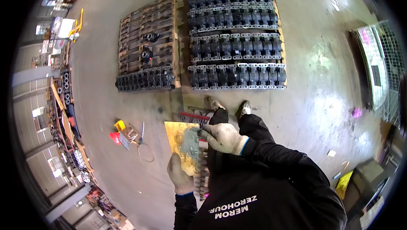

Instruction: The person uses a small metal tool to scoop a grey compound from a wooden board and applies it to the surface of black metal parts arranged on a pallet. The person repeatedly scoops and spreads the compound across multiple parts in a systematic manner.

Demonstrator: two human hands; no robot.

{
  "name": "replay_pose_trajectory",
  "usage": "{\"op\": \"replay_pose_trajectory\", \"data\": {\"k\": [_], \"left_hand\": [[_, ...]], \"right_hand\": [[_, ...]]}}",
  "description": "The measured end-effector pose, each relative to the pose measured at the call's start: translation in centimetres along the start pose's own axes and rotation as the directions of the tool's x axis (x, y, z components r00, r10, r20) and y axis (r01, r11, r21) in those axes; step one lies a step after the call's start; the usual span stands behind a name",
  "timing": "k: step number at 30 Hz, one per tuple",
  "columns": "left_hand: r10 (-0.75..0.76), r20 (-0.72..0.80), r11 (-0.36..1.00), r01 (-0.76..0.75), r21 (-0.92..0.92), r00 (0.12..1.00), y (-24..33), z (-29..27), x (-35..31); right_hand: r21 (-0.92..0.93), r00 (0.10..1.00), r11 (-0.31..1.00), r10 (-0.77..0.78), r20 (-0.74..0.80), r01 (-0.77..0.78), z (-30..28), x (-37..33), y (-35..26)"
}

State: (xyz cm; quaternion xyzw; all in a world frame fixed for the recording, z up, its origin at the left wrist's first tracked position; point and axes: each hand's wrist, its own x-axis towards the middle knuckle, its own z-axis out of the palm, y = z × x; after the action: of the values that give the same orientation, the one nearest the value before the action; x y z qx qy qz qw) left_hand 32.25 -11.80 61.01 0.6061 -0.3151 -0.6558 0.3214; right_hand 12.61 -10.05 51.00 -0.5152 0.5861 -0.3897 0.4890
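My left hand (180,175), in a pale work glove, grips a flat yellowish board (171,133) by its lower left edge. A patch of grey paste (189,142) covers much of the board's right half, with rough brownish marks beside it. My right hand (226,138), gloved too, is closed at the board's right edge, close to the paste. Its fingertips look dark, and whatever they pinch is too small to make out. Partly hidden behind the board and my right hand is a red-edged object (190,115) with a row of dark, narrow parts.
Beyond my feet, a pallet carries several rows of black ribbed metal parts (237,48). Left of it, a wooden pallet (146,18) holds one such row and two loose black parts. Tools and a yellow item (120,125) lie on the floor at left. A mesh cage (388,65) stands right.
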Motion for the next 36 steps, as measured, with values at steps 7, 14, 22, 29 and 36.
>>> {"op": "replay_pose_trajectory", "data": {"k": [7, 14, 22, 29, 36], "left_hand": [[-0.041, 0.114, 0.98, 0.018, 0.197, 0.993, 0.7, 3.2, 4.7], [-0.117, 0.251, 0.96, 0.044, 0.278, 0.961, 1.4, 5.8, 8.0], [-0.146, 0.267, 0.926, 0.036, 0.375, 0.953, 1.0, 1.8, 16.5], [-0.255, 0.471, 0.864, -0.02, 0.503, 0.844, 1.0, -1.2, 29.2], [-0.364, 0.451, 0.78, 0.002, 0.625, 0.815, -1.3, -0.8, 39.8]], "right_hand": [[0.14, 0.971, 0.99, 0.063, -0.231, -0.031, -4.3, -1.1, 1.2], [0.352, 0.94, 0.935, 0.145, -0.309, -0.029, -3.4, 0.0, 4.6], [0.599, 0.906, 0.791, 0.337, -0.256, -0.125, -0.9, 4.1, 5.2], [0.529, 0.801, 0.83, 0.435, -0.411, -0.179, 5.9, 9.9, 10.5], [0.667, 0.639, 0.732, 0.581, -0.505, -0.138, 11.9, 16.6, 17.4]]}}
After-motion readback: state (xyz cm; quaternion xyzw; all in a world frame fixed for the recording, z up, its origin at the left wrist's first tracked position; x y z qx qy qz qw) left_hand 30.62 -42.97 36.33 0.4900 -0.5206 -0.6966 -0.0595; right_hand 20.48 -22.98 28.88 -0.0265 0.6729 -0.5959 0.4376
